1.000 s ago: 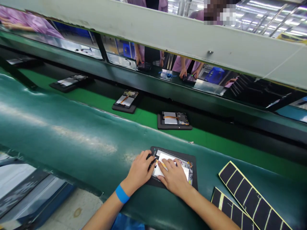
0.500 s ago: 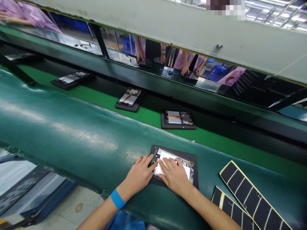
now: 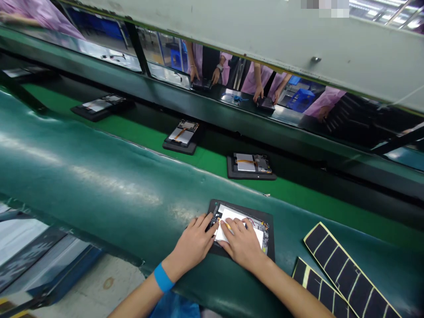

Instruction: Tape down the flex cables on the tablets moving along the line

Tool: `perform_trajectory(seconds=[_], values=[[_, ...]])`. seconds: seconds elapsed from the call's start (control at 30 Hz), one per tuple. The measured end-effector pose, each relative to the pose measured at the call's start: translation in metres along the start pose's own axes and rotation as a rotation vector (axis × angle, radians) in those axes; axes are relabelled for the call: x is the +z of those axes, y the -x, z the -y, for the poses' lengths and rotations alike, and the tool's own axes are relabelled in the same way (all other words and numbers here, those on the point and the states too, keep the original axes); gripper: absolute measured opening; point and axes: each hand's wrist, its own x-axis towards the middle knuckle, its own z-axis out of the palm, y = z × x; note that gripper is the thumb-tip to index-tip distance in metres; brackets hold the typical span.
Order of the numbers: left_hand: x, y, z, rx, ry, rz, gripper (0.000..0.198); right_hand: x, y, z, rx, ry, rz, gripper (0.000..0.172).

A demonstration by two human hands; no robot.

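Belt tablets (image 3: 247,164) moved slightly right. L hand (image 3: 195,236) at edge of tablet (image 3: 266,230), prob. for steadying, grip can't tell; R hand (image 3: 241,242) flat, unclamped on white panel (image 3: 257,237), prob. pressing.

No legible text, labels, brands, numbers or signs anywhere

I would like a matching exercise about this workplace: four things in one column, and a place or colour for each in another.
1. Left hand
2. Right hand
3. Wristband
4. Yellow-edged black strips

A. Lying to the right of the open device
B. Blue
C. On the white panel
D. At the device's left end

Pairs: 1-D, 2-C, 3-B, 4-A
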Motion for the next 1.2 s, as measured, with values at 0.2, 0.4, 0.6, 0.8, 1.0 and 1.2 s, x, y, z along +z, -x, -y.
perform_trajectory(seconds=[0.2,0.4,0.6,0.8,1.0,1.2], values=[[0.005,0.003,0.002,-0.010,0.059,-0.023,0.039,-0.006,-0.002,-0.004,-0.016,-0.035,0.038,0.048],[0.003,0.006,0.003,-0.022,0.073,-0.014,0.039,-0.010,-0.003,-0.008,0.012,-0.056,0.075,0.046],[0.000,0.009,0.008,-0.020,0.086,-0.025,0.039,-0.009,-0.004,-0.007,0.013,-0.082,0.081,0.046],[-0.005,0.006,0.011,0.011,0.075,0.023,0.038,-0.010,-0.004,-0.013,0.011,-0.104,0.075,0.042],[-0.013,0.001,0.011,0.044,0.003,0.119,0.041,-0.012,-0.022,-0.023,0.105,-0.304,0.007,0.022],[-0.020,-0.005,0.006,0.042,-0.063,0.219,0.043,-0.011,-0.050,-0.024,0.226,-0.315,0.077,0.008]])
